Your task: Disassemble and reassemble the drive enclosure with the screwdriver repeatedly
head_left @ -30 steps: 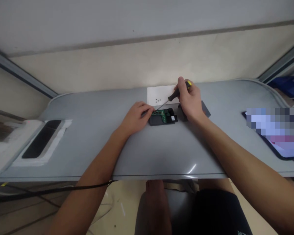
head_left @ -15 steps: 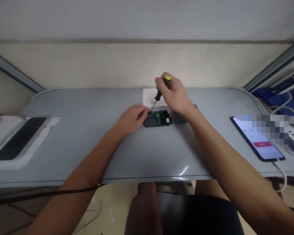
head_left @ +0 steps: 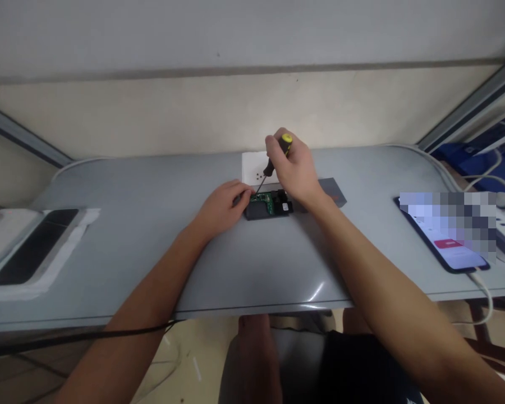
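Circuit board (head_left: 270,207) beneath your screwdriver (head_left: 269,168)

On the gray table (head_left: 151,179), the board lies just right of your left hand (head_left: 223,206), whose bent fingers meet its far-left end; whether they grip, you can't tell. Your step looks like screwdriver work there, and the next move calls for a steady tip. Your right hand (head_left: 298,173) clasps the tilted handle from above, near white paper (head_left: 249,163) bearing small dark pieces (head_left: 257,175)

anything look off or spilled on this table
Nothing looks spilled or damaged around the circuit board; the small dark pieces sit grouped on the white paper. Only mildly odd: the white cable at the lit phone dangles past the table's front edge.
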Motion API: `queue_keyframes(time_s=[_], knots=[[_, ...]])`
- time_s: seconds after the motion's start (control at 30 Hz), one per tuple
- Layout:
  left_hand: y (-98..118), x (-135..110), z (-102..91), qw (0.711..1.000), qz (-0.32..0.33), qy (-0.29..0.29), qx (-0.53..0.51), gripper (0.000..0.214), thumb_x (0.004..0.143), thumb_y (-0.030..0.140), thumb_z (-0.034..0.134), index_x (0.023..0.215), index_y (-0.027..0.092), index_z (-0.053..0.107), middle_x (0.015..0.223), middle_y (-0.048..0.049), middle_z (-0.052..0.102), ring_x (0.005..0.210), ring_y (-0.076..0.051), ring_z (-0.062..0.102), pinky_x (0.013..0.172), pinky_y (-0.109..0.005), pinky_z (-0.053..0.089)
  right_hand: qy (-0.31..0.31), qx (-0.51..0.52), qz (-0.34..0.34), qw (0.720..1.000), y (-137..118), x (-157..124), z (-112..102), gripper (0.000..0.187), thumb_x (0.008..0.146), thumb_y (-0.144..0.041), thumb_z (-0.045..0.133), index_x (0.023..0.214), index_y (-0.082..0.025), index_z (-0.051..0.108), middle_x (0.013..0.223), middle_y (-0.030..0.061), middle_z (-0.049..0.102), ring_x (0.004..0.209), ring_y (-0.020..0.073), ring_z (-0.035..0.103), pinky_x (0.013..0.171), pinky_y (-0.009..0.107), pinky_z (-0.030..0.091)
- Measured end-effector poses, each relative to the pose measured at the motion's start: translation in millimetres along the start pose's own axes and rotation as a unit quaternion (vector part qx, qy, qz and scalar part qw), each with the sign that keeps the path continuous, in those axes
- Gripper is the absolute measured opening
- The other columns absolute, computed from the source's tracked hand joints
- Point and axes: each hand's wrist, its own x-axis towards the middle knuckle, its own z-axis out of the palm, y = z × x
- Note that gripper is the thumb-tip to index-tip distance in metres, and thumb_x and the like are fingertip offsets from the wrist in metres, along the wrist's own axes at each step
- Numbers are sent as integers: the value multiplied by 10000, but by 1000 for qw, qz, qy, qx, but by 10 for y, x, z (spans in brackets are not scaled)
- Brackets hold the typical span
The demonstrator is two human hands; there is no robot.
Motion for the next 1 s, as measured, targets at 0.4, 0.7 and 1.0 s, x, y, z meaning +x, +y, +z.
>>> queue_keyframes(time_s=[0.4,0.7,1.0], knots=[[-3,1,-11,1000,-17,-7,10,312,1085,327,479,1091,190,760,1002,-66,722,935,-214,667,924,-366,537,59,123,-6,991,19,16,131,314,991,-567,660,936,-266,590,955,10,645,985,166,653,849,316,570],[9,-9,-16,1000,-14,-3,3,308,1089,327,482,1088,194,760,1016,-64,716,952,-209,670,916,-358,536,23,320,96,942,-70,25,147,590,926,-844,520,947,-263,622,681,-29,458,610,128,493,605,289,491],[50,-5,-51,1000,-24,-19,-1,305,1084,321,472,1068,198,750,1011,-60,701,932,-208,659,887,-364,521,-35,363,126,923,-112,-6,65,475,812,-602,866,856,-258,542,842,-18,573,776,116,601,684,261,515]])
